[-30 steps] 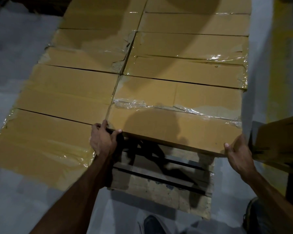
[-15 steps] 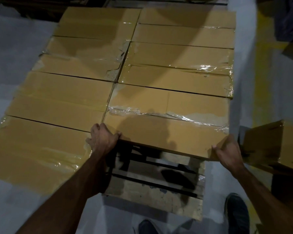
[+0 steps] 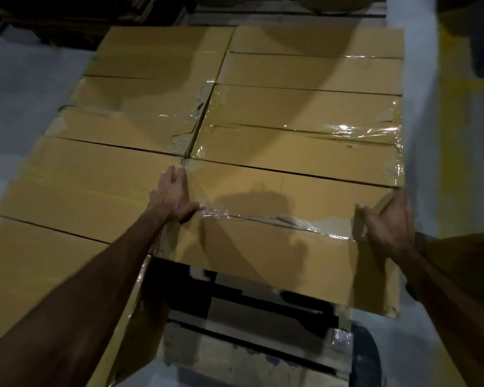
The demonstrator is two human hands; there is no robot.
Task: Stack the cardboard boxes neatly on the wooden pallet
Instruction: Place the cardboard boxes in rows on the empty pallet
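A layer of brown taped cardboard boxes [image 3: 305,113] lies in two columns on the wooden pallet [image 3: 249,356]. The near right box [image 3: 277,247] sits in line with its column, and its front edge overhangs bare pallet slats. My left hand [image 3: 173,196] rests on that box's left edge with straight fingers along the seam and the thumb on the tape. My right hand [image 3: 386,222] grips the box's right edge, thumb on top and fingers round the side. The near left box [image 3: 39,275] reaches further toward me.
Another cardboard box [image 3: 464,261] stands on the floor to the right, behind my right forearm. My shoe [image 3: 366,358] is by the pallet's near right corner. A yellow floor line [image 3: 456,152] runs along the right. Dark stacked material lies beyond the pallet.
Both hands have slid forward along the near right box's sides, from its front corners to mid-length. The box has moved away from me against its neighbour. The view has come closer.
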